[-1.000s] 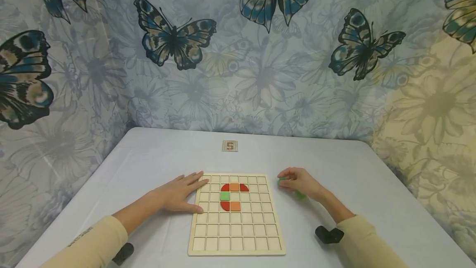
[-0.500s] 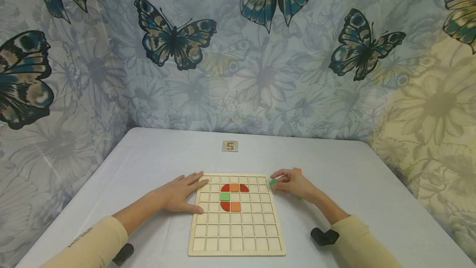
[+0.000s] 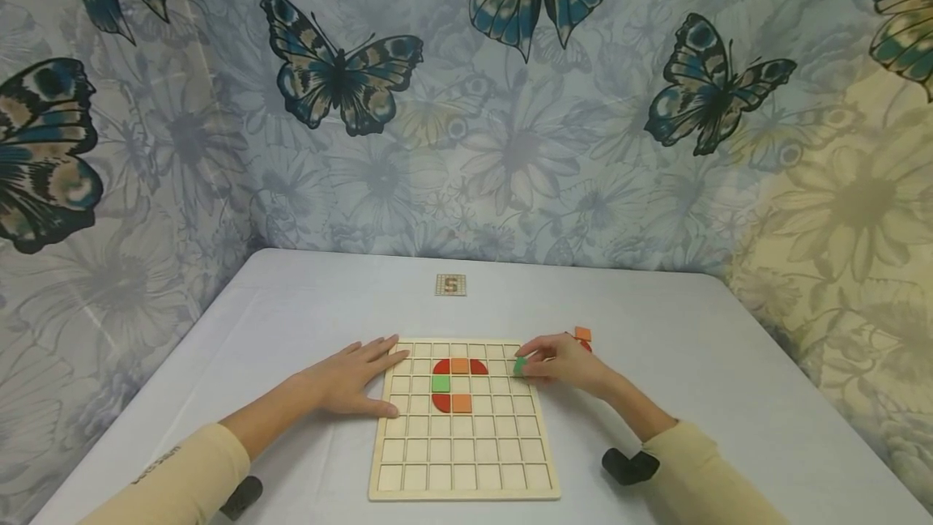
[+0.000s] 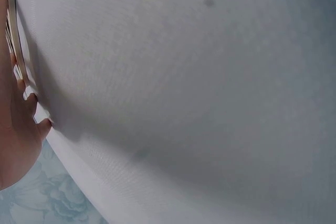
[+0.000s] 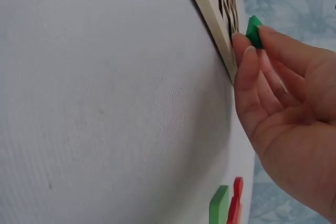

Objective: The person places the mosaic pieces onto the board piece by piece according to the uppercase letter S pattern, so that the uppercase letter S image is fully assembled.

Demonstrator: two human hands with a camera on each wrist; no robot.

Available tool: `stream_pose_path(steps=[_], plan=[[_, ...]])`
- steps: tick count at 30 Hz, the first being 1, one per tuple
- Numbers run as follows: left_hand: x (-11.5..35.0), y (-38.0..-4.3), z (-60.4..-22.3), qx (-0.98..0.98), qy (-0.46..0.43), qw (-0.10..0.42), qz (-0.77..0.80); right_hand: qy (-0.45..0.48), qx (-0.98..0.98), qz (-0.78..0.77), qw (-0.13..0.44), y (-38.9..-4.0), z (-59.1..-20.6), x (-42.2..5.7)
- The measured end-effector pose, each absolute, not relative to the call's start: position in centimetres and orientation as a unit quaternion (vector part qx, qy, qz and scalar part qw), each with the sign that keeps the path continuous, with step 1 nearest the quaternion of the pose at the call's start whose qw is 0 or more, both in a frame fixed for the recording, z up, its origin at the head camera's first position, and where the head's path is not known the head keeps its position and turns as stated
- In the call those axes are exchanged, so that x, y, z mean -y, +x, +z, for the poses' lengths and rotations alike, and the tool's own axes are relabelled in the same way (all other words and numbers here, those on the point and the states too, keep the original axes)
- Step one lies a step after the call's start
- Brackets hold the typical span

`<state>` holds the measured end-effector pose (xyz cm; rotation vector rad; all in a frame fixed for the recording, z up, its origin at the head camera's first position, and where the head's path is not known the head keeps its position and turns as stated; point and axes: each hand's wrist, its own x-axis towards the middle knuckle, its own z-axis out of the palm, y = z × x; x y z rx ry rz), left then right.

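Observation:
A wooden grid board point(image 3: 466, 460) lies on the table, with red quarter-round, orange square and green square tiles set in its upper cells. My left hand point(image 3: 350, 379) rests with spread, straight fingers on the board's left edge; in the left wrist view that hand point(image 4: 18, 124) shows only at the far left. Over the board's upper right edge, my right hand point(image 3: 572, 363) pinches a green tile point(image 3: 520, 366) between thumb and fingers. The right wrist view shows the green tile point(image 5: 254, 31) held edge-on at the fingertips, so its full shape is hidden there.
Beyond the board lies a small pattern card point(image 3: 451, 285) with an S-like figure. Right of the board, behind the right hand, are an orange tile point(image 3: 583, 334) and a red one. A loose green tile point(image 5: 219, 205) stands near red pieces point(image 5: 236, 198) in the right wrist view.
My right hand has moved left with the green tile, from the table beside the board to over its right edge, uncovering orange and red tiles behind. The left hand stays put.

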<state>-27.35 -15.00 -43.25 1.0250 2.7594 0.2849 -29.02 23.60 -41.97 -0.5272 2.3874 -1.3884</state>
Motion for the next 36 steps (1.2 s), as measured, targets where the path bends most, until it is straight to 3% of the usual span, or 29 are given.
stream_pose_path(steps=[20,36], plan=[[15.0,-27.4,-43.6,-0.93,0.345,0.087,0.092,-0.212,-0.83,-0.464,0.225,-27.3,-41.1,-19.9],[15.0,-27.4,-43.5,-0.928,0.351,0.081,0.092,-0.232,-0.843,-0.431,0.222,-26.3,-40.3,-17.7]])
